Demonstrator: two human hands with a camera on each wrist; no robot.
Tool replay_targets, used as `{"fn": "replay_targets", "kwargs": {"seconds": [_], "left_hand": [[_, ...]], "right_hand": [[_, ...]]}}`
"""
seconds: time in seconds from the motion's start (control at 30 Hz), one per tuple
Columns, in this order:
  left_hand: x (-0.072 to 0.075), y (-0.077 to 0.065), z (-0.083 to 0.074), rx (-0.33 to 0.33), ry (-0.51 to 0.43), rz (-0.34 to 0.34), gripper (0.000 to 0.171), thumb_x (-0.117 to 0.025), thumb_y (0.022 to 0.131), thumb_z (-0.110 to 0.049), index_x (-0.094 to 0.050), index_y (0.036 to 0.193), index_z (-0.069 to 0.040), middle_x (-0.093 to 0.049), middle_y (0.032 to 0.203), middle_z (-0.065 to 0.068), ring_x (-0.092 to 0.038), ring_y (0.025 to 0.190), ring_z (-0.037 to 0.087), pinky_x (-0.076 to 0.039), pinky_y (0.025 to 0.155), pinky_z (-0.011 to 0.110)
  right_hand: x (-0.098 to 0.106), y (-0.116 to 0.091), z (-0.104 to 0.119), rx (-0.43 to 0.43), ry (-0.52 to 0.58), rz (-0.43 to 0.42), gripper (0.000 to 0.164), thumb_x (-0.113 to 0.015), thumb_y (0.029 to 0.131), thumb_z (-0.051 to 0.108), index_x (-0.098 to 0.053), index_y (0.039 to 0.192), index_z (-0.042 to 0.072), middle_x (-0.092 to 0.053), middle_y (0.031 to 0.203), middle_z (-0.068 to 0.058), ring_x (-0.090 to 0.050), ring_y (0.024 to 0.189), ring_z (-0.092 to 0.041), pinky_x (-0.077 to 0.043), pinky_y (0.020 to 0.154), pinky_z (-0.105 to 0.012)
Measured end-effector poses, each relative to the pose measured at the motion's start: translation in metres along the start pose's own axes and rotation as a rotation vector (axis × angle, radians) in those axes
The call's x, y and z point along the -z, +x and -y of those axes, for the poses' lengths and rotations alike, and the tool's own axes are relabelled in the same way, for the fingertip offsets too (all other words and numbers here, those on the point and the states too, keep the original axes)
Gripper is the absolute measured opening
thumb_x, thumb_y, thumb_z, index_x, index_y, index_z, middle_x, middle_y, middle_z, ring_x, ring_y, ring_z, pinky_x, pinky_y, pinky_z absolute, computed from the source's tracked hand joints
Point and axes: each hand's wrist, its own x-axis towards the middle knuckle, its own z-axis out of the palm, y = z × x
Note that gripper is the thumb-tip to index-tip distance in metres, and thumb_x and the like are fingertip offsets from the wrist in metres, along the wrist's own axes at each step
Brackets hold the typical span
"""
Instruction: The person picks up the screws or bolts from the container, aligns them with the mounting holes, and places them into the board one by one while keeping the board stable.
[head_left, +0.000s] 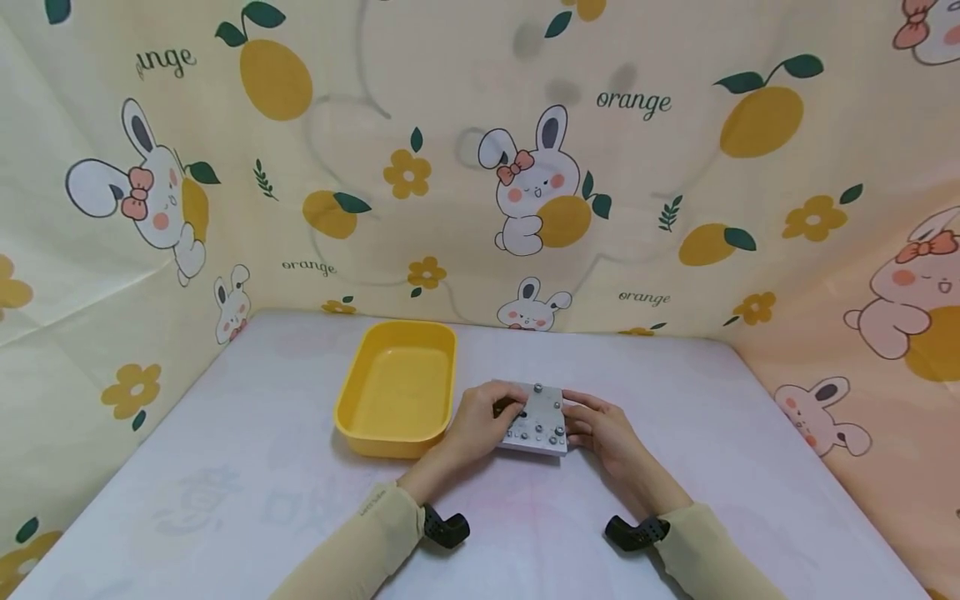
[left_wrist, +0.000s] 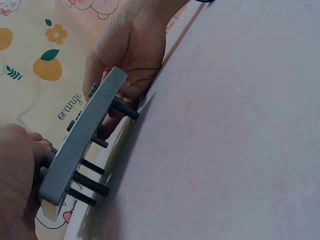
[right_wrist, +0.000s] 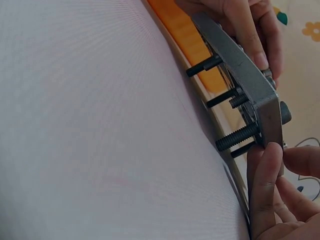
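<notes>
A grey metal plate (head_left: 546, 408), set with several bolts, is held just over the table, right of the yellow tray. My right hand (head_left: 611, 433) grips its right edge, fingertips (right_wrist: 272, 160) against the side. My left hand (head_left: 480, 421) reaches over the left part, thumb and forefinger pinching a small dark bolt (head_left: 523, 414). Silvery bolt heads dot the upper face, mostly toward the near edge. Underneath, threaded shanks (left_wrist: 91, 183) of different thickness stick out toward the tabletop. The left hand's fingers hide the plate's far left corner.
The yellow tray (head_left: 352, 437) stands close beside my left hand. A white-covered table (head_left: 262, 500) lies below, with a printed cloth (head_left: 450, 167) as a wall behind and at both sides. Black wrist-worn pieces (head_left: 447, 529) sit at both sleeves.
</notes>
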Motion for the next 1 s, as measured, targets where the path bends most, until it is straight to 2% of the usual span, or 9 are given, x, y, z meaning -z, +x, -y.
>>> {"fn": "replay_targets", "kwargs": {"seconds": [0.43,0.6,0.77,0.83,0.93,1.0], "left_hand": [[-0.001,0.0,0.002,-0.033,-0.017,-0.013,0.013,-0.069,0.091,0.0,-0.072,0.103,-0.002,-0.071,0.104,0.004,-0.063,0.103,0.01,-0.048,0.094,0.025],[-0.002,-0.001,0.0,-0.06,0.071,-0.023,0.011,-0.07,0.09,-0.001,-0.073,0.1,-0.003,-0.071,0.101,0.001,-0.062,0.101,0.01,-0.048,0.093,0.023],[-0.001,-0.002,-0.003,-0.031,0.149,-0.034,0.01,-0.069,0.089,-0.001,-0.074,0.098,-0.005,-0.071,0.096,-0.002,-0.06,0.095,0.01,-0.049,0.088,0.025],[0.001,-0.003,-0.004,-0.013,0.154,-0.012,0.01,-0.07,0.089,-0.001,-0.075,0.097,-0.006,-0.071,0.096,-0.002,-0.06,0.096,0.011,-0.048,0.093,0.031],[0.002,-0.002,-0.006,0.0,0.163,0.045,0.011,-0.068,0.09,-0.003,-0.075,0.097,-0.006,-0.071,0.101,-0.001,-0.062,0.103,0.012,-0.039,0.106,0.042],[0.004,-0.002,-0.008,0.007,0.158,0.075,0.011,-0.068,0.091,-0.004,-0.075,0.099,-0.006,-0.071,0.104,-0.001,-0.06,0.107,0.013,-0.036,0.108,0.043]], "right_hand": [[0.0,0.001,0.001,-0.015,0.005,-0.01,0.045,-0.064,0.096,0.013,-0.054,0.139,0.006,-0.07,0.106,-0.011,-0.066,0.079,-0.017,-0.055,0.064,-0.026],[0.0,0.001,0.001,-0.01,-0.002,0.006,0.047,-0.064,0.096,0.014,-0.052,0.141,0.005,-0.069,0.108,-0.011,-0.065,0.08,-0.017,-0.055,0.065,-0.026],[0.0,0.002,0.0,-0.005,0.005,0.015,0.046,-0.064,0.096,0.014,-0.053,0.14,0.006,-0.069,0.109,-0.012,-0.066,0.08,-0.018,-0.055,0.065,-0.026],[-0.001,0.002,-0.001,-0.001,0.0,0.02,0.046,-0.063,0.096,0.013,-0.052,0.141,0.005,-0.07,0.108,-0.012,-0.066,0.08,-0.018,-0.055,0.065,-0.027],[-0.001,0.001,-0.001,0.002,-0.007,0.013,0.046,-0.062,0.097,0.012,-0.052,0.141,0.005,-0.07,0.108,-0.012,-0.066,0.08,-0.018,-0.055,0.065,-0.027],[-0.001,0.001,-0.001,0.0,-0.017,0.012,0.046,-0.062,0.097,0.013,-0.051,0.142,0.006,-0.069,0.11,-0.011,-0.066,0.082,-0.018,-0.055,0.066,-0.027]]}}
